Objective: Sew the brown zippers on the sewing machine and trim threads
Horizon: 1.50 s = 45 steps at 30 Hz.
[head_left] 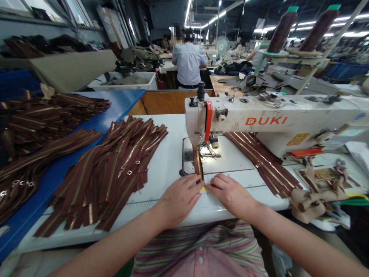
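Leftmost, a loose heap of brown zippers point(115, 165) lies on the white worktop point(164, 157). Next comes the left hand point(178, 198), its fingers at the near end of a single brown zipper strip point(198, 163). That strip's long axis points almost straight away from the body, between the hands' inner edges and the sewing machine point(236, 115), its far end at the needle area. Close on its right, the right hand point(233, 194) nearly meets the left at the fingertips; whether either pinches or merely presses, I can't tell. Further right lie more zippers point(263, 165).
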Available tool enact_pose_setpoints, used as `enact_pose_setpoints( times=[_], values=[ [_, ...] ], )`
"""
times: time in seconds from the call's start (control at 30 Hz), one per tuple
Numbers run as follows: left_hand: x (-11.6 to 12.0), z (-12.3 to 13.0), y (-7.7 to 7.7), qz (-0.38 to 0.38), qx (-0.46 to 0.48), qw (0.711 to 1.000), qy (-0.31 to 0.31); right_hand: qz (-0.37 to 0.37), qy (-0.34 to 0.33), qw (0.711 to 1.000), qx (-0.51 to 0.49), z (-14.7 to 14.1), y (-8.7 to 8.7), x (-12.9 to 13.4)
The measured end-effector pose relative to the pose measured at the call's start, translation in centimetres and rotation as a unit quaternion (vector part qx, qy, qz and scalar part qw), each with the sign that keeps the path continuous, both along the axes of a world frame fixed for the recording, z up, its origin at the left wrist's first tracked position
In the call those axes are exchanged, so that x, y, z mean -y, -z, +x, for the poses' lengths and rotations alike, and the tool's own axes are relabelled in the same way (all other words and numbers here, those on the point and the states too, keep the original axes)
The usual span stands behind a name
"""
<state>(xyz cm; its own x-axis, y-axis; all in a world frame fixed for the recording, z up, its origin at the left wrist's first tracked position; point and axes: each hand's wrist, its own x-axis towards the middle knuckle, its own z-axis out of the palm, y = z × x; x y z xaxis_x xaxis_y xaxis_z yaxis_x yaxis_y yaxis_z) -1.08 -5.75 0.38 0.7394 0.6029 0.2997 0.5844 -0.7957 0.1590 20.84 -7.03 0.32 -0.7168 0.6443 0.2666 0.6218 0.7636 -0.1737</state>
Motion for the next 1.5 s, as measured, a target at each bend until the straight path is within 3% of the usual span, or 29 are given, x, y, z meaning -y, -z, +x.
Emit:
enact_pose_setpoints(
  times=[0.13, 0.27, 0.47, 1.2, 1.5],
  values=[
    [0.0, 0.0, 0.0, 0.011, -0.013, 1.0, 0.009, -0.042, -0.003, 0.99, -0.132, 0.6, 0.3, -1.3],
    [0.1, 0.0, -0.2, 0.017, -0.021, 1.0, 0.011, -0.023, 0.094, 0.974, -0.204, -0.6, 1.0, -3.7],
    [0.2, 0.2, -0.3, 0.03, -0.03, 0.999, 0.009, 0.017, 0.111, 0.981, -0.158, -2.3, 1.4, -5.8],
    [0.0, 0.1, -0.2, 0.031, -0.034, 0.999, 0.006, 0.042, 0.096, 0.993, -0.051, -2.2, 0.9, -5.1],
    [-1.7, 0.3, -0.1, 0.016, -0.025, 0.999, -0.025, 0.047, 0.104, 0.993, -0.014, -2.5, 0.2, -6.5]
  ],
)
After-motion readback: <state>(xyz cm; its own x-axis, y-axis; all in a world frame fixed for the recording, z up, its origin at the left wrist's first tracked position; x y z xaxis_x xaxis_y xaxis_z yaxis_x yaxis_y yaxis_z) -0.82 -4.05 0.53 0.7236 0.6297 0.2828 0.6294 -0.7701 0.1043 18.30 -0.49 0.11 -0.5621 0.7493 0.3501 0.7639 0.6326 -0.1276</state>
